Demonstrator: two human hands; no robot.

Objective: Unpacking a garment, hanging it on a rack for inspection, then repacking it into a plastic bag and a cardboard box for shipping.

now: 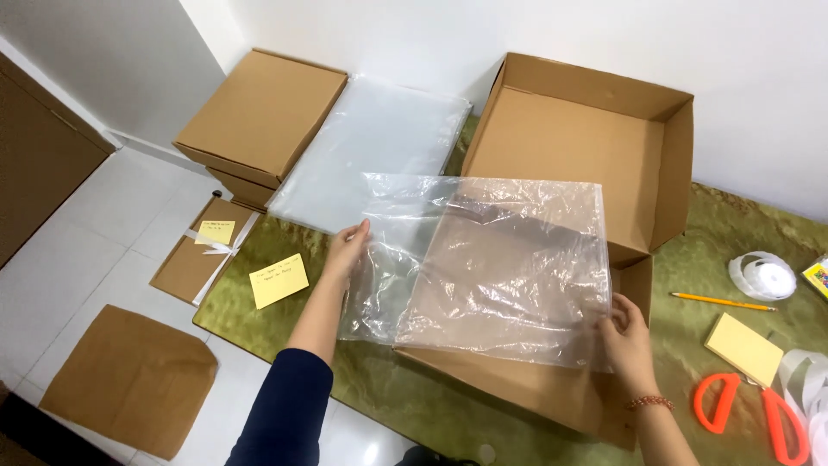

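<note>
Left hand [347,246]: I pinch the clear plastic bag [483,267] at its left edge.
Right hand [628,332]: my fingers close on its lower right corner.
Bag: stretched between my hands, over the open cardboard box [586,138].
Right of my right hand: notepad [743,349], orange scissors [750,412], pencil [723,301] on the counter [690,259].

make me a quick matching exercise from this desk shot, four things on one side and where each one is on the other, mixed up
Things:
1. clear plastic bag
2. scissors with orange handles
3. pencil
4. stack of closed cardboard boxes

Places:
A. far left, against the wall
B. held spread out between the left hand and the right hand
C. near right corner of the green table
D. right of the open cardboard box, beside a roll of white tape

Pairs: 1-B, 2-C, 3-D, 4-A
</note>
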